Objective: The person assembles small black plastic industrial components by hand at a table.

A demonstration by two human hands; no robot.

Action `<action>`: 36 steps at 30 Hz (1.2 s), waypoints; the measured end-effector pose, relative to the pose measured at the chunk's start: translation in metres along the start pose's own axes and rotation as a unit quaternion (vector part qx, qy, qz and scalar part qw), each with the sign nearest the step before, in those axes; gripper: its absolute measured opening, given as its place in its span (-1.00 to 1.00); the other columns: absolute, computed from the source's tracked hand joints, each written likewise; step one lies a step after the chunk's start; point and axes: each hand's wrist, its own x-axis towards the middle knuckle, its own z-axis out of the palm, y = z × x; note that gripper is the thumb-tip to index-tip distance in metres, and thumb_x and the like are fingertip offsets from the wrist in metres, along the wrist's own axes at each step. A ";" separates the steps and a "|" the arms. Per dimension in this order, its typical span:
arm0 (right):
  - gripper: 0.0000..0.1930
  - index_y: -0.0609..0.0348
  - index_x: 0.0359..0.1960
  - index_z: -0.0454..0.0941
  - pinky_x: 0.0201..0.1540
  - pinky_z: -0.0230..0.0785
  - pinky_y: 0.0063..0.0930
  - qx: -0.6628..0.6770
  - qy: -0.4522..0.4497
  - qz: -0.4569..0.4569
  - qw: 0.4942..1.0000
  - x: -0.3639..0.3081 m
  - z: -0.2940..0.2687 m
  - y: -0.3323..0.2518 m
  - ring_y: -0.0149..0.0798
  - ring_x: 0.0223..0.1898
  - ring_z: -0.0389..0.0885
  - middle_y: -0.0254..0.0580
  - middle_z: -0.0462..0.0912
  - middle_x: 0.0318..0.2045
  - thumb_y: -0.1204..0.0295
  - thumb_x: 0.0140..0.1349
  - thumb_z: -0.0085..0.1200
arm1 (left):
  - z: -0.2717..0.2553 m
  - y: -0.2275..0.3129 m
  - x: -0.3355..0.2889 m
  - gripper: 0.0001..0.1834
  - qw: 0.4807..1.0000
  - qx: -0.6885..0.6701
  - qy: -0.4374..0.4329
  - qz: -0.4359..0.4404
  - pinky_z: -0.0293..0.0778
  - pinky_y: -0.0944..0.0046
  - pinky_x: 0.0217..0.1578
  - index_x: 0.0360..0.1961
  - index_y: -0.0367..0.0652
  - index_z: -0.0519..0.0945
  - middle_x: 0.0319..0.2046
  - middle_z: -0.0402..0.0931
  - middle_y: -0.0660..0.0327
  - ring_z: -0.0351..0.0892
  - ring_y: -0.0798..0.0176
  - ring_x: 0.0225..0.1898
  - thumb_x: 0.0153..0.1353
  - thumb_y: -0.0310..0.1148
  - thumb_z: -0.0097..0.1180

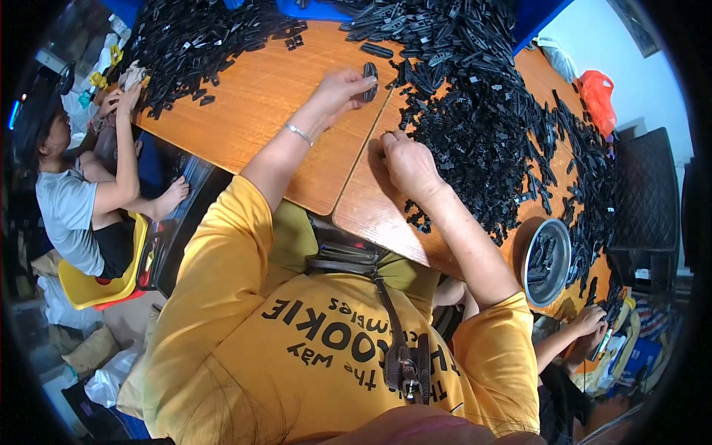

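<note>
My left hand (pixel 343 92) is raised over the wooden table, its fingers closed on a long oval black plastic piece (pixel 370 83) that stands on end. To the right and nearer me, my right hand (pixel 410 163) is bent into a pinch just above the tabletop. A dark speck shows at its fingertips, too small to name. That hand is beside a wide pile of small black plastic parts (pixel 467 141). Another long black piece (pixel 377 50) lies on the table beyond my left hand.
More black plastic pieces (pixel 200 44) are heaped at the far left. A metal bowl (pixel 565 263) of black pieces stands at the right edge. One person (pixel 81 196) sits at the left; another person's hands (pixel 588 320) work at the lower right. A red bag (pixel 598 100) lies at the far right.
</note>
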 end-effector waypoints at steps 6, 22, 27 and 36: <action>-0.79 0.22 -0.15 0.56 -0.18 0.67 -0.17 -0.021 -0.018 0.025 0.999 0.000 -0.002 -0.004 0.10 -0.27 0.78 0.08 0.65 -0.14 0.59 0.17 0.17 | 0.002 -0.003 -0.039 -0.72 0.969 -0.234 -0.084 -0.002 0.69 0.30 -0.06 0.02 -0.22 0.53 -0.04 0.70 0.08 0.75 0.23 -0.08 0.47 -0.26 0.22; -0.81 0.22 -0.31 0.61 -0.40 0.48 -0.41 0.247 0.367 0.011 0.897 0.009 -0.055 -0.015 -0.26 -0.47 0.62 -0.16 0.62 -0.40 0.67 0.13 0.40 | 0.039 0.019 -0.072 -0.52 0.944 -0.250 -0.206 0.054 0.67 0.27 0.08 0.35 -0.28 0.45 0.06 0.63 0.16 0.69 0.26 0.05 0.46 -0.44 0.19; -0.80 0.22 -0.30 0.62 -0.33 0.55 -0.42 0.221 0.400 -0.030 0.889 0.005 -0.059 -0.018 -0.22 -0.37 0.68 -0.15 0.68 -0.34 0.72 0.12 0.37 | 0.046 0.034 -0.080 -0.51 0.948 -0.208 -0.226 0.078 0.67 0.27 0.09 0.36 -0.28 0.45 0.06 0.63 0.18 0.68 0.31 0.05 0.46 -0.44 0.19; -0.80 0.20 -0.31 0.62 -0.33 0.55 -0.40 0.217 0.380 -0.061 0.897 0.000 -0.068 -0.023 -0.18 -0.34 0.70 -0.13 0.67 -0.33 0.71 0.11 0.37 | 0.049 0.038 -0.089 -0.53 0.952 -0.218 -0.208 0.059 0.68 0.25 0.06 0.38 -0.26 0.45 0.04 0.65 0.18 0.69 0.35 -0.01 0.55 -0.28 0.08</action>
